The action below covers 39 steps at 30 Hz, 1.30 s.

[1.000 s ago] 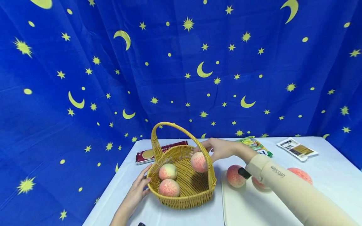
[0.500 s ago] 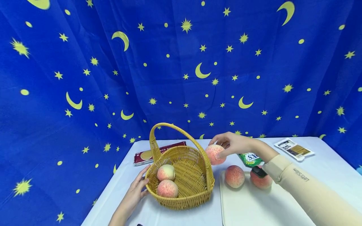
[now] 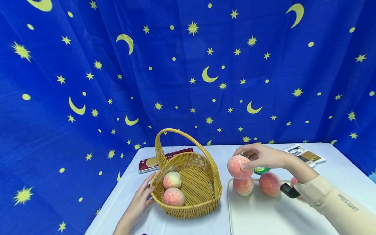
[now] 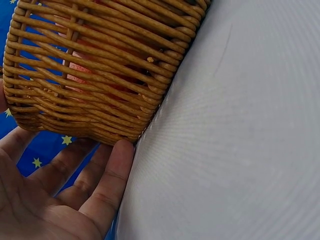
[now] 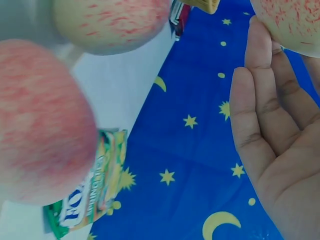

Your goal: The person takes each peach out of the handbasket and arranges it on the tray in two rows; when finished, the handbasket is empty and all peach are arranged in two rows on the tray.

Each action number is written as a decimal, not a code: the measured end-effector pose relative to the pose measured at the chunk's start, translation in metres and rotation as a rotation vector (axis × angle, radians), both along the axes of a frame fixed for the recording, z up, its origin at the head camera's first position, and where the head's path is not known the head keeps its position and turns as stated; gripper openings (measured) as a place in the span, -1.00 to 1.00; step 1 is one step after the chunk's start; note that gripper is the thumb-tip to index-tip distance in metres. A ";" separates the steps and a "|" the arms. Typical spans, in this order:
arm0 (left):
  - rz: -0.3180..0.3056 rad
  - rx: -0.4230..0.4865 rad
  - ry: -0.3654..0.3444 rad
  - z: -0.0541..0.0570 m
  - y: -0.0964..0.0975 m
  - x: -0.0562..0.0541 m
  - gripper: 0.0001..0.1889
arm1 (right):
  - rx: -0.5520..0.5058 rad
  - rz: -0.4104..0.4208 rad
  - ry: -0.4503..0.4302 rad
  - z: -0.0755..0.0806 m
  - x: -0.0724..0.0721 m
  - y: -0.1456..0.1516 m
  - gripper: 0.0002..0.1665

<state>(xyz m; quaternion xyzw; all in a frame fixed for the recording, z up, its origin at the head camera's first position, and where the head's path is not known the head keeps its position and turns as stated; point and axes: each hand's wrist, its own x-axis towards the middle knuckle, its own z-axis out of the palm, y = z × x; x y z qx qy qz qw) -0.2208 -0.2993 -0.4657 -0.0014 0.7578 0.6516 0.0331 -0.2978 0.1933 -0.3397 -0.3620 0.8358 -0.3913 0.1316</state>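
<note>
A yellow wicker basket (image 3: pixel 194 211) with an arched handle holds two peaches, one pale and pink (image 3: pixel 172 180), the other pinker (image 3: pixel 174 196). My left hand (image 3: pixel 137 199) rests its fingers along the basket's left side; in the left wrist view they lie relaxed against the weave near the cloth. Right of the basket, my right hand (image 3: pixel 265 157) holds a pink speckled peach (image 3: pixel 238 167) between thumb and fingers. This peach overlaps another peach (image 3: pixel 243 187) at the back left corner of a cream tray (image 3: pixel 261 217). Beside that one sits a redder peach (image 3: pixel 270 184).
Another peach (image 3: pixel 294 181) is mostly hidden behind the right sleeve and a black wrist device (image 3: pixel 289 191). A red biscuit packet (image 3: pixel 148 164) lies behind the basket. At the back are a green packet (image 5: pixel 87 187) and a white-and-brown packet (image 3: pixel 305 155), before a blue starry curtain.
My right hand has carried its peach from inside the basket, under the handle, rightward to above the tray's back left corner. The left hand stays at the basket's side.
</note>
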 end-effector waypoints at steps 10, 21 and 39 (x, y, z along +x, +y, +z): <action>0.003 -0.005 0.000 0.001 0.001 0.001 -0.34 | -0.091 0.033 -0.040 -0.014 0.030 0.023 -0.53; 0.008 -0.002 -0.005 0.000 0.000 0.000 -0.36 | -0.118 0.029 -0.166 -0.039 0.062 0.033 -0.53; 0.002 0.010 0.004 0.001 0.001 0.000 -0.35 | -0.133 0.078 -0.127 -0.082 0.077 0.024 -0.61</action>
